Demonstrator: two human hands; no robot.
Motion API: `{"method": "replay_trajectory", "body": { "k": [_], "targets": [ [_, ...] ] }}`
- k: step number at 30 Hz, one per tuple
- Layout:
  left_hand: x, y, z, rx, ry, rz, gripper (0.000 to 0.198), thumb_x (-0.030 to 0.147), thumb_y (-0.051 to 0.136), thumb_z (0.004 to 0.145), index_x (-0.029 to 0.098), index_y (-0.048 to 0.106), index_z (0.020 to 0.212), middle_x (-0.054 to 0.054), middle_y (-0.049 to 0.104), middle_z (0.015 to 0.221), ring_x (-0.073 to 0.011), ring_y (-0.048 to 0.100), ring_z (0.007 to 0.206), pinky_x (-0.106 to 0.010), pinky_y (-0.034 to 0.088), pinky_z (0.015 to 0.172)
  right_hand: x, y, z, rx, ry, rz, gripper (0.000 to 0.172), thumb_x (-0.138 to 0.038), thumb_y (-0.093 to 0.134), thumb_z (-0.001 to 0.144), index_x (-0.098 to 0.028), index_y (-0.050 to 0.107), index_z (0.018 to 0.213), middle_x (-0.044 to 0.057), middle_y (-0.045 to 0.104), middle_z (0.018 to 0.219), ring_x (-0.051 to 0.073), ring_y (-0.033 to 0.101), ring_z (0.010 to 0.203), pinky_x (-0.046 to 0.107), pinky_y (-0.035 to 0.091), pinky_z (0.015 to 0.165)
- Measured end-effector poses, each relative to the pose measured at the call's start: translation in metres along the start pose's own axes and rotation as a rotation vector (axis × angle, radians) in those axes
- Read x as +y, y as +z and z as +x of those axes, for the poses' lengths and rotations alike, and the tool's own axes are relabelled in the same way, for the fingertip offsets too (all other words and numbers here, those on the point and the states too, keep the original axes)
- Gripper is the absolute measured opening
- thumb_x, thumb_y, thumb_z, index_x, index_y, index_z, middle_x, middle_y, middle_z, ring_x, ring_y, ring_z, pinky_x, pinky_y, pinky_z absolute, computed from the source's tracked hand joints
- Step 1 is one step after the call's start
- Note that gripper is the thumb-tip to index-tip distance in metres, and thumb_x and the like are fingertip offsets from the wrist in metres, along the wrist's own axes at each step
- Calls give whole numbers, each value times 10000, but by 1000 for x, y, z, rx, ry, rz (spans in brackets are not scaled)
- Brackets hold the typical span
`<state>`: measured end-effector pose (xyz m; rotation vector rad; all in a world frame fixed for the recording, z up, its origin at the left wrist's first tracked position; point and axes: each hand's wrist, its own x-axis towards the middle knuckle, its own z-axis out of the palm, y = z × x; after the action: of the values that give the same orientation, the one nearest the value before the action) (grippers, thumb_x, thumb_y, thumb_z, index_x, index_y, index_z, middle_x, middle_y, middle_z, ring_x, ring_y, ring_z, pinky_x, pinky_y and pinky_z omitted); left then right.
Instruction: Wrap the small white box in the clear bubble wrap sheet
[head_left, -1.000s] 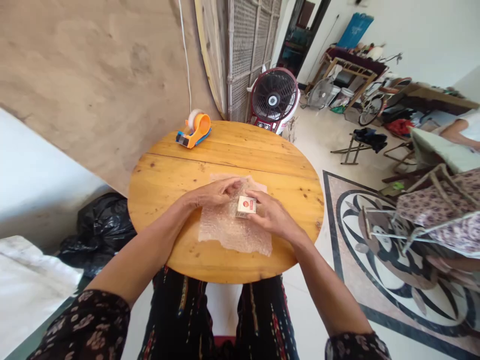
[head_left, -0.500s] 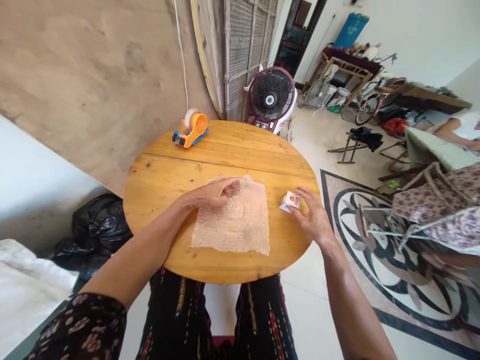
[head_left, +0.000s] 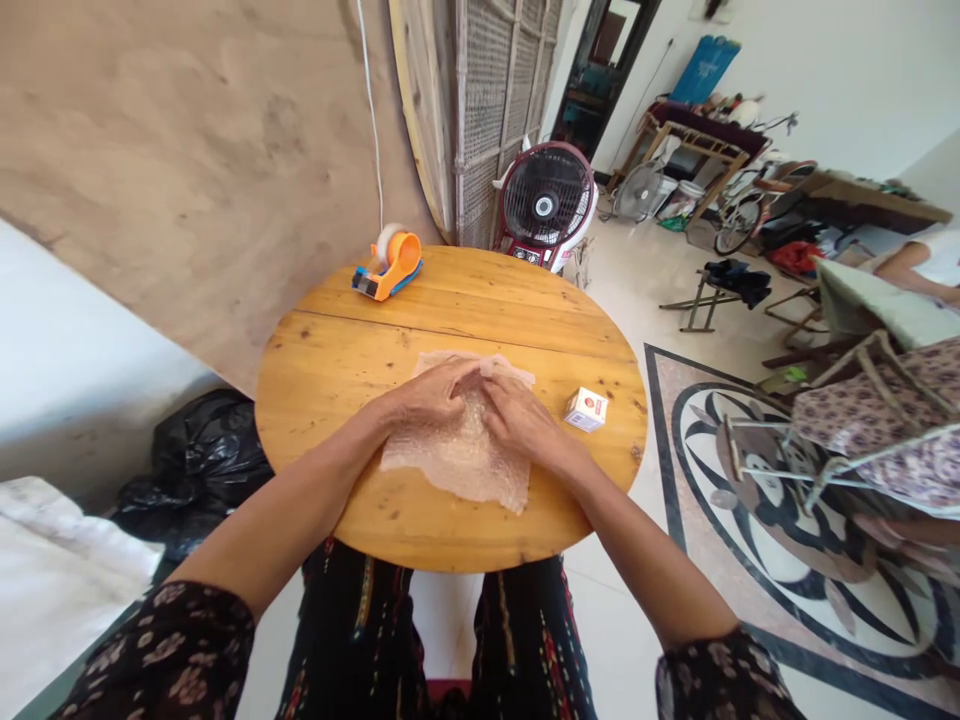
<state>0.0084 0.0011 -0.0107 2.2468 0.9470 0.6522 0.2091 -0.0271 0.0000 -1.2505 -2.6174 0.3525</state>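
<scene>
A sheet of clear bubble wrap (head_left: 465, 475) lies on the round wooden table (head_left: 322, 370), its near edge uneven. My left hand (head_left: 435, 392) rests on the sheet's left side, fingers stretched toward the middle and the thumb apart from them. From the right, my right hand (head_left: 521, 415) lies on the wrap with its fingers extended; both sets of fingertips come close together near the far edge. Neither hand visibly grips anything, though parts of the fingertips are hidden. A small white box with red print (head_left: 586, 409) stands beside the right hand, apart from it.
An orange tape dispenser (head_left: 388, 268) sits at the table's far left edge. Behind the table stands a dark red fan (head_left: 546, 205). Black plastic bags (head_left: 202, 450) lie on the left. At the far right, another person's arm (head_left: 911, 270) shows near a folding chair.
My right hand has let go of the small box and moved left onto the bubble wrap. The box stays on the table. My left hand remains on the sheet, its fingers now straighter.
</scene>
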Motion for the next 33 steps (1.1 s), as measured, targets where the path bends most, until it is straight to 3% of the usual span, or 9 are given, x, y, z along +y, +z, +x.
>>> {"method": "replay_trajectory", "body": {
  "k": [5,10,14,19,23,26,29,33],
  "targets": [
    [-5,1,1,-1,79,19,819,133,486,621,229,362,1425,-75,420,1479,-285,388,1337,-455,287,1126,17,4,21,15,26,-23,692,-331,565,817,-42,384,1418,230,368,1490,333,325,1394,486,262,1151],
    [-10,2,2,1,72,35,781,219,538,684,189,348,1440,-120,394,1499,-309,375,1357,-486,281,1128,29,3,23,-52,83,28,945,-601,648,733,-99,328,1468,206,295,1539,368,231,1433,531,198,1157],
    [-15,3,2,-16,77,100,785,212,528,669,195,360,1435,-112,426,1477,-309,406,1333,-485,305,1114,34,-6,18,-179,95,51,1088,-667,668,687,-115,230,1516,191,182,1584,361,148,1462,530,155,1171],
    [-19,4,2,-10,47,225,743,239,541,673,165,410,1400,-134,483,1418,-313,434,1301,-488,295,1115,43,-9,15,-217,115,46,1129,-673,700,647,-110,245,1513,195,143,1591,366,118,1468,529,134,1176],
    [-22,4,1,-51,44,257,755,278,558,687,163,391,1415,-134,438,1461,-312,386,1347,-488,258,1137,48,-6,15,-190,108,57,1114,-665,712,633,-123,278,1503,183,163,1590,357,135,1466,523,148,1176],
    [-19,1,-1,-112,19,262,770,306,557,729,124,342,1446,-159,357,1513,-299,306,1405,-458,226,1160,50,-6,14,-177,99,62,1102,-659,721,626,-132,298,1496,176,174,1589,360,142,1464,528,160,1171],
    [-15,-3,-4,-232,-38,255,874,445,597,770,111,239,1494,-175,206,1577,-312,177,1459,-463,171,1180,50,-7,13,-190,102,76,1074,-621,741,630,-139,315,1490,176,173,1589,354,149,1465,523,163,1173],
    [-14,-6,-5,-300,-87,295,1024,618,646,719,144,202,1511,-169,116,1599,-346,80,1473,-508,126,1184,51,-7,13,-190,123,85,1042,-562,747,659,-114,308,1491,186,197,1580,327,155,1470,486,162,1189]
  ]
}}
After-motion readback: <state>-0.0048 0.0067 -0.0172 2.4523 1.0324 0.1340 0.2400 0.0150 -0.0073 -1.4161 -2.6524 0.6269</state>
